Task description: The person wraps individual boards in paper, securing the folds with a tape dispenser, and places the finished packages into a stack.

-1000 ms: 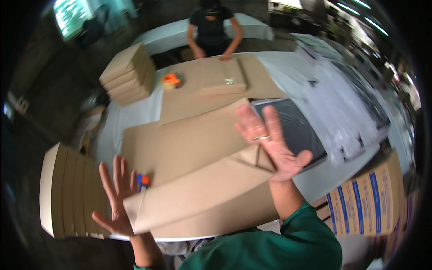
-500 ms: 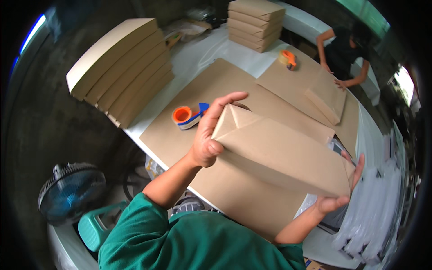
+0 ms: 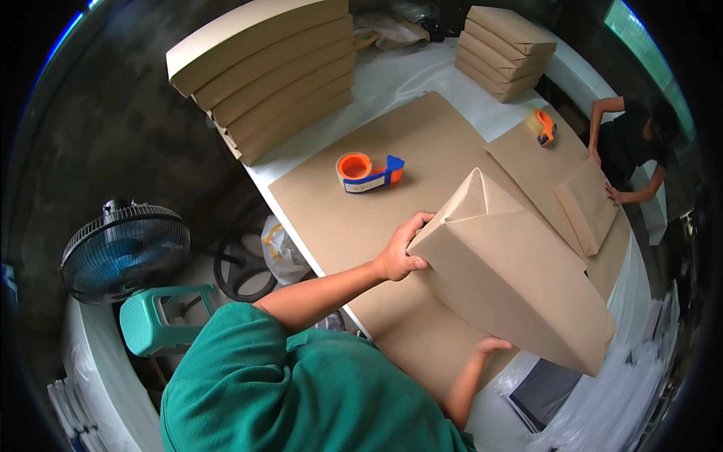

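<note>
I hold up a long package [image 3: 520, 271] wrapped in brown paper, tilted above the table, with the triangular folds of one end facing up. My left hand [image 3: 403, 248] grips its left edge by that folded end, thumb on the near side. Beneath its lower side is my right hand [image 3: 488, 352], thumb showing against the paper and the other fingers hidden. Under the package lies a large sheet of brown paper [image 3: 316, 188]. On this sheet, beyond my left hand, rests a blue and orange tape dispenser [image 3: 380, 181] with a roll of tape.
Wrapped packages form a tall stack [image 3: 279, 75] at far left and a smaller stack [image 3: 504, 53] at the back. A co-worker [image 3: 629, 143] handles another package [image 3: 591, 203], near a second tape dispenser [image 3: 544, 132]. A fan [image 3: 128, 248] and green stool [image 3: 143, 320] stand left; plastic-covered bundles [image 3: 633, 361] lie right.
The package has swung round, its folded end shifting right and its other end dropping lower. My right hand has moved from the far end to beneath the package. The view has turned left.
</note>
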`<state>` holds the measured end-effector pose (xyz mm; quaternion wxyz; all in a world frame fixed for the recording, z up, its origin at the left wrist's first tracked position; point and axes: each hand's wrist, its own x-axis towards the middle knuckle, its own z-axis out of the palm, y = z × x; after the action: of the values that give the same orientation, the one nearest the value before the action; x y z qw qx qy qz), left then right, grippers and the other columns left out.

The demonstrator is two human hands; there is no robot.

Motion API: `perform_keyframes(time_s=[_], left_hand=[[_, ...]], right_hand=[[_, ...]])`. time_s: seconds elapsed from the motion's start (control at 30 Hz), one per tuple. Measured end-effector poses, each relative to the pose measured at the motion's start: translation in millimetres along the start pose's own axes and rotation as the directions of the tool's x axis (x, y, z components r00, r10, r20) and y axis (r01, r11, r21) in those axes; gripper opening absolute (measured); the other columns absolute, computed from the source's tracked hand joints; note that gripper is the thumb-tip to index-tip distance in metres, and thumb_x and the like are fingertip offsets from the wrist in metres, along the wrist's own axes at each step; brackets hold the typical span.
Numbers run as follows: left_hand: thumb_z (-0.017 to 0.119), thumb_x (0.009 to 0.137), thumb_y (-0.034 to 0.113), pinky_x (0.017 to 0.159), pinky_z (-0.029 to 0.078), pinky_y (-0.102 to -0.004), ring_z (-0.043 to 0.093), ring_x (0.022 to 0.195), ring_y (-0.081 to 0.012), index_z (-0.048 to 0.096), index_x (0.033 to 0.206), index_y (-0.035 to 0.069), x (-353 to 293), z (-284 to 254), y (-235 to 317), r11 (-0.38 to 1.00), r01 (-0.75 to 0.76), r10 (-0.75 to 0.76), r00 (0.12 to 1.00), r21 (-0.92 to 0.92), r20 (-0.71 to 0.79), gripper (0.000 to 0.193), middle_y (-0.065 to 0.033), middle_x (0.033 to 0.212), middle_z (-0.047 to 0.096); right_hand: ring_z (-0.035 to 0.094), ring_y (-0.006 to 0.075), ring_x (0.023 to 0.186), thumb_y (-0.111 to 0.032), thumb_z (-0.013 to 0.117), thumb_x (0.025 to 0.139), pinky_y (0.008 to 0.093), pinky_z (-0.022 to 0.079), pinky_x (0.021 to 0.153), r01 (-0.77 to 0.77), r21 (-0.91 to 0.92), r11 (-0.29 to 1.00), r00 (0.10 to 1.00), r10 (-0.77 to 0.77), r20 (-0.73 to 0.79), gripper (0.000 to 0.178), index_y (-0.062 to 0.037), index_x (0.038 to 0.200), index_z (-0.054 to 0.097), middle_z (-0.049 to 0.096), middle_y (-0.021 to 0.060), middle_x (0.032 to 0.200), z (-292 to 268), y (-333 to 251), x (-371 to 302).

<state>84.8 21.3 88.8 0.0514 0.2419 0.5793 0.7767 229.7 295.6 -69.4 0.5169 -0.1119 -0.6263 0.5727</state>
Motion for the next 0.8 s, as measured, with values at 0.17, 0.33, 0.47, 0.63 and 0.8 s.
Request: perform_keyframes(time_s=[0.17, 0.33, 0.47, 0.63, 0.8], left_hand=[[0.06, 0.059, 0.075, 0.09, 0.036, -0.0313, 0.047, 0.103, -0.0186, 0.043, 0.116, -0.003, -2, 0, -13, 0.999, 0.015, -0.015, 1.0, 0.036, 0.004, 0.097, -0.0098, 0.108, 0.049], [0.06, 0.06, 0.076, 0.09, 0.036, -0.0307, 0.046, 0.103, -0.0174, 0.041, 0.117, -0.003, -6, -7, -19, 0.991, 0.1, -0.102, 0.995, 0.095, 0.016, 0.099, -0.0089, 0.108, 0.049], [0.06, 0.06, 0.076, 0.092, 0.035, -0.0315, 0.045, 0.106, -0.0178, 0.039, 0.122, -0.004, 1, -4, -23, 0.999, -0.02, 0.02, 1.0, 0.034, 0.001, 0.103, -0.0096, 0.113, 0.048], [0.061, 0.06, 0.075, 0.093, 0.036, -0.0338, 0.045, 0.11, -0.0201, 0.038, 0.125, -0.005, -6, -17, -56, 0.997, -0.065, 0.065, 0.998, 0.033, 0.009, 0.105, -0.012, 0.119, 0.049], [0.06, 0.061, 0.074, 0.092, 0.038, -0.0345, 0.046, 0.109, -0.0201, 0.04, 0.123, -0.005, -20, -27, -90, 0.992, -0.057, 0.059, 0.998, 0.109, -0.018, 0.103, -0.0119, 0.118, 0.05]], right_hand=[[0.041, 0.0277, 0.119, -0.072, 0.032, 0.08, 0.0391, 0.034, 0.1, -0.11, -0.033, 0.993, 0.993, 0.111, 0.04, 0.092, 0.0041, 0.133, 0.027, 0.035, 0.0161, 0.134, -13, 51, -35], [0.041, 0.0277, 0.118, -0.072, 0.033, 0.08, 0.0391, 0.035, 0.099, -0.158, -0.052, 0.986, 0.985, 0.161, 0.055, 0.093, 0.0041, 0.132, 0.027, 0.035, 0.0161, 0.134, -19, 64, -42], [0.041, 0.0277, 0.118, -0.072, 0.033, 0.08, 0.039, 0.035, 0.099, -0.185, -0.061, 0.981, 0.98, 0.188, 0.058, 0.093, 0.0042, 0.132, 0.027, 0.035, 0.0162, 0.134, -23, 70, -46], [0.041, 0.0277, 0.118, -0.072, 0.034, 0.08, 0.039, 0.035, 0.099, -0.21, -0.07, 0.975, 0.974, 0.214, 0.066, 0.093, 0.0043, 0.132, 0.027, 0.036, 0.0162, 0.134, -25, 72, -49], [0.042, 0.0277, 0.117, -0.072, 0.034, 0.079, 0.0389, 0.036, 0.099, -0.225, -0.073, 0.972, 0.97, 0.231, 0.074, 0.093, 0.0043, 0.132, 0.027, 0.036, 0.0163, 0.133, -27, 74, -53]])
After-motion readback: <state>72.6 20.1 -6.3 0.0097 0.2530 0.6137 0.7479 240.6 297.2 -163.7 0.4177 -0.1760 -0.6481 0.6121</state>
